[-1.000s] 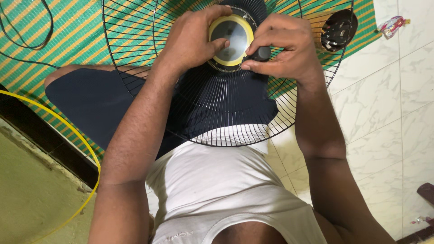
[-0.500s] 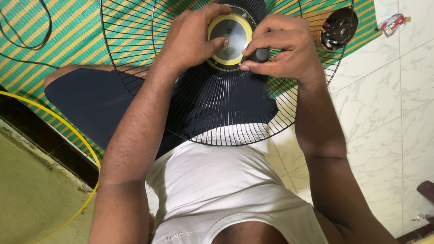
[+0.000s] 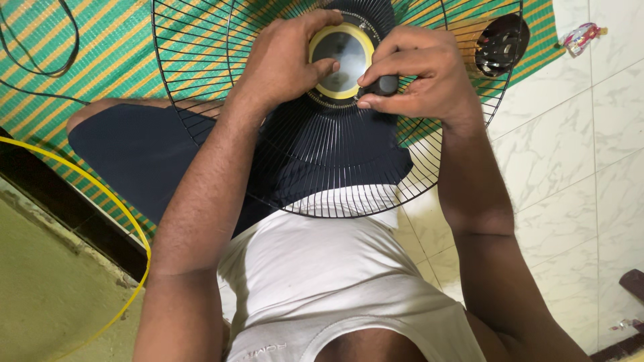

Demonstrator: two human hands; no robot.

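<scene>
Nearest to the camera I see one white sleeveless shirt on the person and dark trousers over a folded leg. One black wire fan guard rests across the lap, its lower rim touching the shirt, its upper part out of view past the top of the picture.

At the guard's middle sits one round hub cap, grey-faced with a yellow ring. The left hand lies over the cap's left side, its fingers curled onto the face and rim, so it is gripping the cap. The right hand is just beside the cap on its right, fingers pinched narrow around one small black knob that touches the cap's lower right edge. Both hands are closed on their parts; I count two hands, both the person's own.

Beyond the guard, one green and yellow striped mat covers the floor under the leg. One black cable loops across the mat's far left corner. One yellow wire hoop curves along the mat's near left edge. One round dark part lies at the mat's far right edge, behind the guard's wires. One small wrapped packet lies on the white marble floor, near the far right corner.
</scene>
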